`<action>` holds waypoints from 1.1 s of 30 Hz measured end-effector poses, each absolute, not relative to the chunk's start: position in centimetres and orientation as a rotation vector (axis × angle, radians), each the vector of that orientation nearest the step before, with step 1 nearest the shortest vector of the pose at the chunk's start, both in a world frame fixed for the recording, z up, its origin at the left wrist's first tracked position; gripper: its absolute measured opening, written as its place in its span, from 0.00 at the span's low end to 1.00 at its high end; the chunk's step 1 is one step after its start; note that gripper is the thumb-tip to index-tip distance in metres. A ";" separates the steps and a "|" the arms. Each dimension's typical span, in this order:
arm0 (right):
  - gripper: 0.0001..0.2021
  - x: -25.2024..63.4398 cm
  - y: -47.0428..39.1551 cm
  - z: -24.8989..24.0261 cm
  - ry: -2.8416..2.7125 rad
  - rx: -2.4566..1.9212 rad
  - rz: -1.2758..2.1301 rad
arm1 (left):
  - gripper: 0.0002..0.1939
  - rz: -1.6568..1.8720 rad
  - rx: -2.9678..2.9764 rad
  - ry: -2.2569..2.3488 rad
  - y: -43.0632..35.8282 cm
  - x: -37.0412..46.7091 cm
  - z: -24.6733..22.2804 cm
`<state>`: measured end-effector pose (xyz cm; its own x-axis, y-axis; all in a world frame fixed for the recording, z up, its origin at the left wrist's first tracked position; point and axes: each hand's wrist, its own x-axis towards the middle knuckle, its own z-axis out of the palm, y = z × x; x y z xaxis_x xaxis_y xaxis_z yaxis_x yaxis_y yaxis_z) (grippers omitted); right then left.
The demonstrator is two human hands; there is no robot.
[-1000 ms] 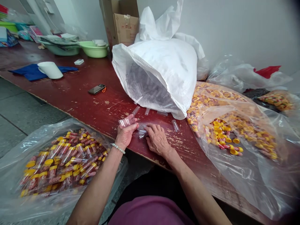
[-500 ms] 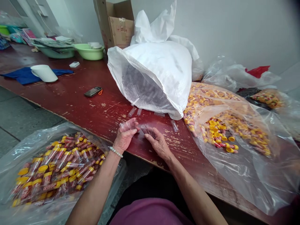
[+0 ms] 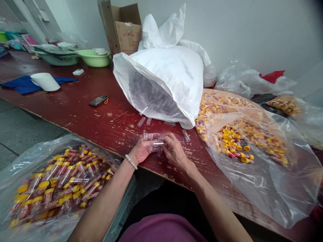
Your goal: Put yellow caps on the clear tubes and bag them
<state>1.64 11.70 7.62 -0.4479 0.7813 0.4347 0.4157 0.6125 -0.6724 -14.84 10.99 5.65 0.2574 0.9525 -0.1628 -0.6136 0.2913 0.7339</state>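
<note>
My left hand [image 3: 141,152], with a beaded bracelet at the wrist, is closed around several clear plastic tubes [image 3: 158,144]. Against it, my right hand [image 3: 174,150] has its fingers bent and pinching the right end of a tube. Just beyond both hands, a white sack [image 3: 176,72] lies with its mouth facing me, full of the same tubes. A few loose tubes [image 3: 186,135] have come to rest on the table in front of it.
Right of the sack, a clear bag [image 3: 267,181] holds yellow caps with red-and-white pieces. Lower left, another bag [image 3: 15,178] contains capped, filled tubes. A phone [image 3: 98,101], white mug [image 3: 46,82], green basin [image 3: 94,60] and cardboard box [image 3: 128,35] stand on the red table [image 3: 83,116].
My hands have come together and shifted slightly right. My right hand has closed at the tubes, and my left fingers have wrapped around them. The view has tilted a little.
</note>
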 end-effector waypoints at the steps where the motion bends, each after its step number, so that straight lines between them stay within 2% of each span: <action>1: 0.11 1.5 11.7 7.3 -2.020 -0.954 0.629 | 0.16 1.149 0.583 0.631 11.0 -14.6 5.5; 8: 0.06 0.9 11.7 5.0 -1.680 -1.097 0.630 | 0.25 1.084 0.595 0.614 10.3 -12.8 5.6; 12: 0.07 0.7 11.6 5.0 -1.659 -1.135 0.540 | 0.26 1.206 0.555 0.741 10.3 -10.9 5.9; 18: 0.19 1.2 11.4 4.9 -1.694 -1.243 0.516 | 0.17 1.354 0.518 0.816 10.9 -8.8 6.0; 25: 0.30 3.6 11.0 5.1 -1.971 -1.418 0.704 | 0.27 1.407 0.741 0.806 11.2 -9.0 5.9; 31: 0.41 5.8 9.8 6.0 -2.218 -1.465 0.626 | 0.32 1.168 1.218 0.743 11.5 -9.1 4.7; 33: 0.42 6.1 9.3 5.9 -2.241 -1.457 0.594 | 0.34 1.113 1.303 0.710 11.6 -9.0 4.2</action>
<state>6.10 9.34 5.93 -0.3763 0.9211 0.0998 0.7506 0.3662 -0.5500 -8.97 11.59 4.22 0.3519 0.9201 0.1720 -0.2318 -0.0924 0.9684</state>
